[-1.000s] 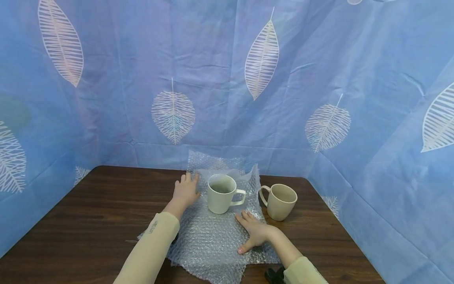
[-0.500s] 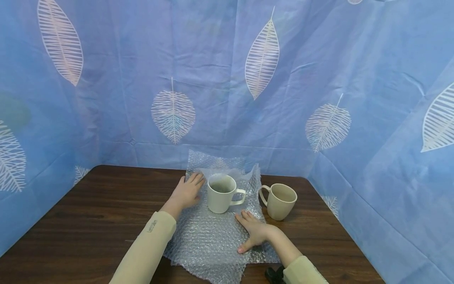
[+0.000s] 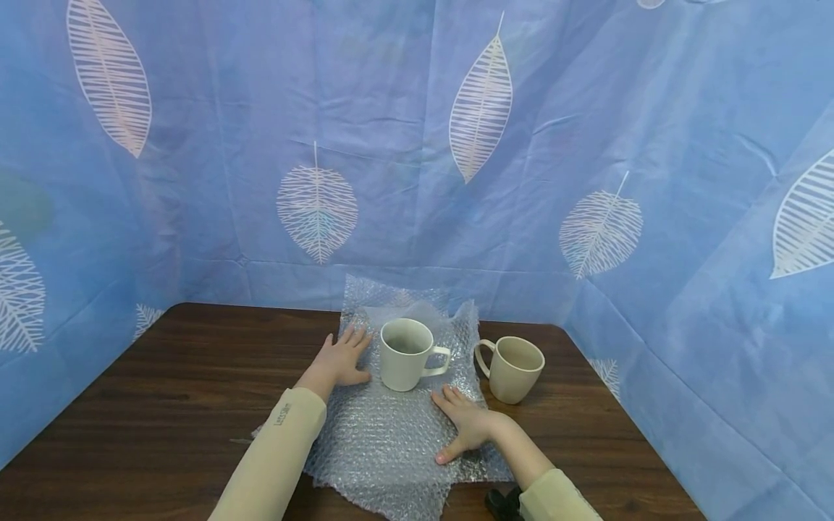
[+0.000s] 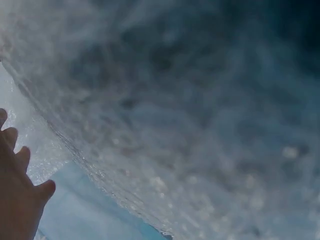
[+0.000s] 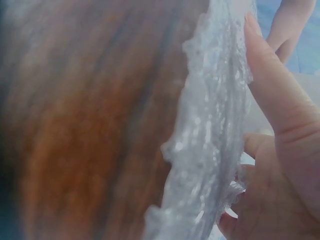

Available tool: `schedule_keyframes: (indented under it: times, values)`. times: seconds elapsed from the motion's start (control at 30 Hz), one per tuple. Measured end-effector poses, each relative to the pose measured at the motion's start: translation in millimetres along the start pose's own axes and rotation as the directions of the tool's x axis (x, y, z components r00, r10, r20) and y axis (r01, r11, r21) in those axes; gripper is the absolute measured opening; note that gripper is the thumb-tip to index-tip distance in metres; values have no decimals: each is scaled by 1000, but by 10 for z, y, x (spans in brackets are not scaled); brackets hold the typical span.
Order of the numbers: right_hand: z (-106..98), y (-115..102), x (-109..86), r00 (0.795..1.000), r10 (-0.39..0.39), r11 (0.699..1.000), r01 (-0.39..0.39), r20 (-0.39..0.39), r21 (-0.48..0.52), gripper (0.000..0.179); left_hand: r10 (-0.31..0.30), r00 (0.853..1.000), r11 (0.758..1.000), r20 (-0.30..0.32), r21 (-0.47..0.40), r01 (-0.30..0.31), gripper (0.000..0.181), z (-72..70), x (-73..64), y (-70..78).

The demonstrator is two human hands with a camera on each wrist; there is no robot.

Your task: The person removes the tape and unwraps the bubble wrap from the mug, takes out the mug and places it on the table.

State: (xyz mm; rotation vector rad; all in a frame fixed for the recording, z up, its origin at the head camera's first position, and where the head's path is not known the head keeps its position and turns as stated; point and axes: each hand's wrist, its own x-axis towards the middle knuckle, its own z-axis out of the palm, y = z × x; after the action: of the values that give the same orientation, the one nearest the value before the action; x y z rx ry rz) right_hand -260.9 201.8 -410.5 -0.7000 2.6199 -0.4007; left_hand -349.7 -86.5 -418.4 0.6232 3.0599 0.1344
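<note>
A white mug [image 3: 402,365] stands upright on a sheet of bubble wrap [image 3: 384,441], its handle toward the right. My left hand [image 3: 338,361] lies on the wrap just left of this mug, fingers spread, apart from it; the left wrist view shows the same hand [image 4: 20,185] at its edge beside blurred wrap. Nearer the front, my right hand [image 3: 465,422] rests on the right part of the wrap with thumb and fingers spread. A beige mug [image 3: 515,380] stands on the wood right of the wrap, its handle pointing left.
The dark wooden table [image 3: 163,405] extends to both sides of the wrap. A blue leaf-patterned curtain [image 3: 404,217] hangs along the back and both sides. Part of a black object [image 3: 502,504] shows by the right sleeve.
My left hand has shifted slightly on the wrap near its far left part, with fingers spreading again. The right hand and both mugs have stayed in place.
</note>
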Motion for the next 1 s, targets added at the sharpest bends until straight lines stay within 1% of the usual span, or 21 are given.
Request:
schedule_keyframes:
  times: [0.17, 0.3, 0.37, 0.43, 0.5, 0.6, 0.73, 0.87, 1.0]
  values:
    - [-11, 28, 10, 1000, -14, 999, 14, 5, 37, 109, -31, 997, 993, 64, -115, 38, 74, -16, -30, 25]
    - [-54, 102, -1, 999, -33, 993, 33, -3, 113, 98, -44, 993, 984, 108, -169, 61, 73, -24, -53, 42]
    - [-83, 144, -4, 999, -37, 989, 41, -30, 145, 89, -49, 991, 979, 123, -190, 72, 73, -23, -62, 45]
    - [-107, 179, 4, 995, -37, 986, 50, -89, 158, 83, -59, 989, 976, 139, -199, 86, 74, -21, -64, 47]
    - [-120, 202, 24, 988, -26, 985, 52, -155, 162, 80, -65, 987, 972, 150, -213, 97, 75, -18, -65, 48]
    - [-111, 227, 72, 969, -1, 990, 36, -246, 138, 80, -67, 985, 970, 156, -222, 101, 76, -12, -64, 56]
    - [-87, 239, 131, 949, 14, 998, 5, -315, 57, 83, -63, 987, 968, 150, -231, 97, 76, -6, -69, 67]
    - [-99, 233, 173, 940, 10, 1000, -1, -341, 27, 86, -67, 987, 968, 148, -230, 100, 76, 1, -64, 75]
    - [-139, 231, 236, 944, 32, 999, -17, -327, 49, 93, -69, 987, 967, 148, -232, 103, 76, 7, -60, 78]
